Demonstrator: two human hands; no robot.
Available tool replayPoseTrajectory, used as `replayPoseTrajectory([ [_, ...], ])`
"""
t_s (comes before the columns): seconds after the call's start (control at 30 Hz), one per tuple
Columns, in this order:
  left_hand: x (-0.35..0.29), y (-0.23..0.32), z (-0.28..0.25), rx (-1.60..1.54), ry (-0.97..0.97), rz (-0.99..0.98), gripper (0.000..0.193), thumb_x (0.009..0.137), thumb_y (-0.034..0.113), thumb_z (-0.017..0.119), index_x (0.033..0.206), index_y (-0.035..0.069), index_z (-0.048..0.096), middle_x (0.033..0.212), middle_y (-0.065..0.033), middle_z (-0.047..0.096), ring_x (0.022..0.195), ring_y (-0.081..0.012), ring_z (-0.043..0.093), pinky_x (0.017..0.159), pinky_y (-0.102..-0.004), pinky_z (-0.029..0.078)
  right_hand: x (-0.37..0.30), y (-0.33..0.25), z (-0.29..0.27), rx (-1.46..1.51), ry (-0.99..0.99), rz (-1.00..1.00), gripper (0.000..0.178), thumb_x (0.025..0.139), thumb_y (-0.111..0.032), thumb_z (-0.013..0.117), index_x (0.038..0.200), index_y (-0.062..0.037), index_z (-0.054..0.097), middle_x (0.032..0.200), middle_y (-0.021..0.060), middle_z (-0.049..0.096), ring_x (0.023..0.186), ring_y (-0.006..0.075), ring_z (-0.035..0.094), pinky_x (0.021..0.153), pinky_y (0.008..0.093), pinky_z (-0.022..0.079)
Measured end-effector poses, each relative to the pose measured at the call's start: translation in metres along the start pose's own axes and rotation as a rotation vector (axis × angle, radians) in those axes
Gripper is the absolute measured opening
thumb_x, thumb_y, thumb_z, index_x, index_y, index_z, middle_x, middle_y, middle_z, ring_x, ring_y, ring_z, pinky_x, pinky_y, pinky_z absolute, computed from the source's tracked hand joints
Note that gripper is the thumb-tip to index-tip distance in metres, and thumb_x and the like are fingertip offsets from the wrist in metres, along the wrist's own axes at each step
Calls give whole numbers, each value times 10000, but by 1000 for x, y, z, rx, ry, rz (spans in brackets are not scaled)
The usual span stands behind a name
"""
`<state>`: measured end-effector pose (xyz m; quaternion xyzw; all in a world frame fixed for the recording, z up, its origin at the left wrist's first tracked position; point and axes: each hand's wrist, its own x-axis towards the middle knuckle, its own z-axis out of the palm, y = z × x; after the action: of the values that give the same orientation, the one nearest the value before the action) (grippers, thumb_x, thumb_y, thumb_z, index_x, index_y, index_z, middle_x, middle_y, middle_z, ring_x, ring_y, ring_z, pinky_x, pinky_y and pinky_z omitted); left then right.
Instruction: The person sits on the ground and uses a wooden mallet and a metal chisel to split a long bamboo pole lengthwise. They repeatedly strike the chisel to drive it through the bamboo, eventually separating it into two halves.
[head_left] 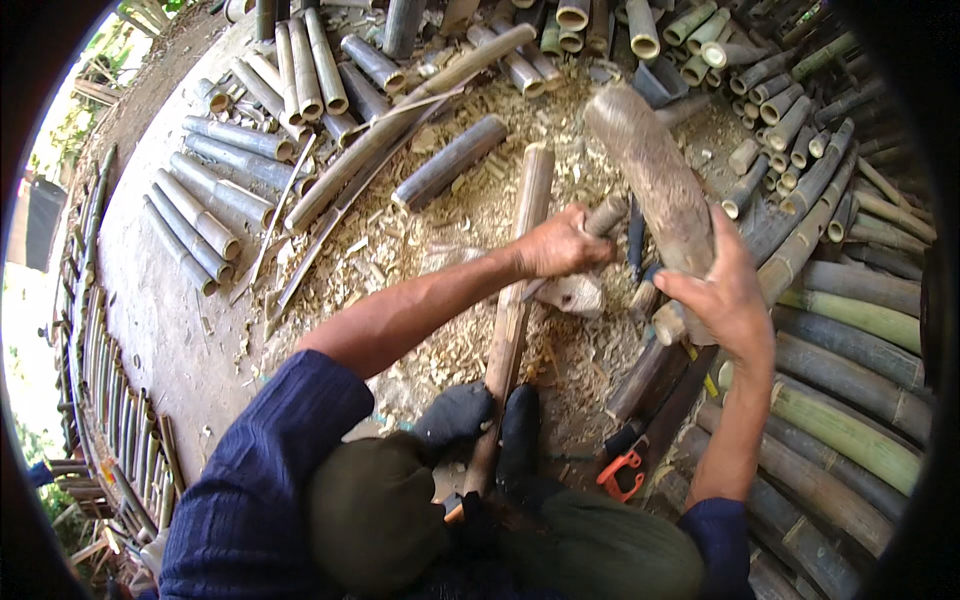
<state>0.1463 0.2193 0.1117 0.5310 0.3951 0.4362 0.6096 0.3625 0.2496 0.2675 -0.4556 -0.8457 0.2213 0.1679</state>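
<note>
A bamboo pole (pixel 508 340) runs away from me, its near part between my two dark-shod feet (pixel 520 435). My left hand (pixel 565 245) lies over the pole, closed around the wooden handle of what looks like a chisel (pixel 604 216). Its handle end sticks out to the upper right, and a bit of metal shows below the fist by the pole. To the right, my right hand (pixel 725 290) grips the narrower near end of a thick wooden mallet (pixel 650 165). The mallet's heavy end points away, apart from the chisel. A pale block (pixel 578 296) sits beside the pole.
Wood shavings (pixel 400 280) cover the ground. Cut bamboo pieces (pixel 210 215) lie at the left, with a longer pole (pixel 400 120) slanting across the back. More bamboo (pixel 850 390) is stacked along the right. An orange-handled tool (pixel 622 474) lies near my right leg.
</note>
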Motion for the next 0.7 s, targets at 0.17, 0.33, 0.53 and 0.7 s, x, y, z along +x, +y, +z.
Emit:
replayPoseTrajectory([
  [0.17, 7, -16, -3, 29, 1, -22, 173, 942, 192, 717, 872, 48, 651, 744, -8, 658, 644, -76, 597, 570, -272, 503, 12, -21, -71, 404, 158, 80, 610, 837, -324, 806, 1252, 48, 559, 995, 124, 684, 797, 198, 672, 768, 319, 567],
  [0.33, 3, -18, -2, 141, -21, 316, 160, 929, 187, 706, 863, 51, 652, 714, -4, 634, 639, -78, 580, 579, -281, 505, 24, 20, -28, 537, 522, -35, 638, 825, -287, 788, 1282, 77, 532, 1067, 188, 665, 918, 259, 656, 851, 331, 528],
  [0.53, -6, -7, 1, 140, 46, 58, 179, 919, 191, 692, 852, 27, 664, 716, -21, 644, 649, -103, 590, 602, -310, 506, 10, 11, -10, -5, -155, -3, 937, 740, -268, 823, 1456, 152, 387, 1344, 322, 595, 1260, 379, 595, 1101, 384, 440],
  [0.7, 0, -6, 7, 111, 27, 50, 285, 925, 259, 760, 789, 38, 642, 693, -8, 634, 640, -97, 580, 591, -317, 488, 0, 2, -91, 525, 283, 114, 622, 857, -286, 791, 1308, 38, 512, 1064, 150, 674, 854, 207, 672, 772, 333, 545],
])
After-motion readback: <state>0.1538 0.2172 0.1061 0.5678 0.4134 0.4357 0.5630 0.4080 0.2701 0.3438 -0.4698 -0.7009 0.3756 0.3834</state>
